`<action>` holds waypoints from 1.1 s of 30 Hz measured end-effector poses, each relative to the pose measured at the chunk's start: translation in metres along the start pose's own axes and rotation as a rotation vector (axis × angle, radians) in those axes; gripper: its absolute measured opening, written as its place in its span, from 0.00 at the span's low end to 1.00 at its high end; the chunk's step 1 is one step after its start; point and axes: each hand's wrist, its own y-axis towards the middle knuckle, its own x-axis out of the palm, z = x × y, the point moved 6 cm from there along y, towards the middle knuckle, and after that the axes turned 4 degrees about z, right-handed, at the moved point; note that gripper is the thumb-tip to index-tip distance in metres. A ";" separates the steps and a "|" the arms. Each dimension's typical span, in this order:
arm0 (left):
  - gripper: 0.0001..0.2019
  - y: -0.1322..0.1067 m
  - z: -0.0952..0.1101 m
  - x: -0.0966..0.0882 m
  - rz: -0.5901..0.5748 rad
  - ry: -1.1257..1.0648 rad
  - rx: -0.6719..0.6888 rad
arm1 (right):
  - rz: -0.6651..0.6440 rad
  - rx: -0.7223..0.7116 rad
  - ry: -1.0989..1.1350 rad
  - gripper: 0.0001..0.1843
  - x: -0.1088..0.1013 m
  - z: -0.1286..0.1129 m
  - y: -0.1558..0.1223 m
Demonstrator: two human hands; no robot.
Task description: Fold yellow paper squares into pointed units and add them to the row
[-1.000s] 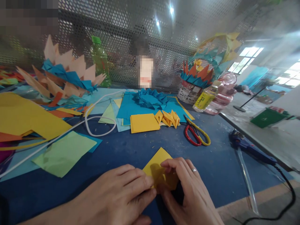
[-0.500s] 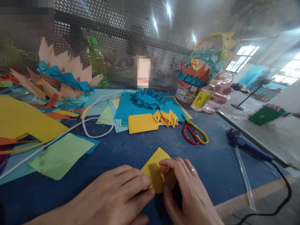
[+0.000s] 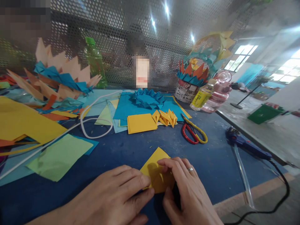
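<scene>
A yellow paper square (image 3: 155,167) lies corner-up on the blue table (image 3: 131,150) near its front edge. My left hand (image 3: 112,197) rests on the paper's left side, its fingers together and pressing it down. My right hand (image 3: 187,193), with a ring on one finger, pinches a folded flap at the paper's right side. The lower part of the paper is hidden under both hands.
Behind lie a stack of yellow squares (image 3: 141,122), folded yellow pieces (image 3: 166,117), a blue folded paper flower (image 3: 148,98) and red-and-yellow scissors (image 3: 193,133). A blue glue gun (image 3: 246,146) with black cord lies right. Green paper (image 3: 59,156), a white cable (image 3: 93,131) and paper scraps fill the left.
Both hands stay on the yellow paper, and my right fingers shift slightly over the flap. The view has drifted a little to the right.
</scene>
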 end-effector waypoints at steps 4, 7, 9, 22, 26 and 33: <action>0.14 0.003 0.001 -0.001 -0.052 0.019 -0.007 | -0.042 0.024 0.015 0.31 0.003 0.002 -0.001; 0.14 0.003 -0.001 0.000 -0.043 0.011 -0.021 | -0.040 0.022 0.020 0.32 0.002 0.003 -0.001; 0.14 0.003 -0.002 0.001 -0.032 0.015 -0.021 | -0.040 0.020 0.024 0.33 0.002 0.003 -0.001; 0.19 0.004 -0.001 0.000 -0.013 0.011 0.003 | 0.007 -0.001 0.029 0.33 -0.002 0.001 -0.002; 0.16 0.004 -0.001 -0.001 -0.003 0.009 0.008 | -0.027 0.009 0.057 0.35 -0.004 0.005 -0.005; 0.17 0.003 -0.002 -0.002 0.001 0.039 0.002 | -0.008 0.001 -0.016 0.22 -0.002 0.004 -0.001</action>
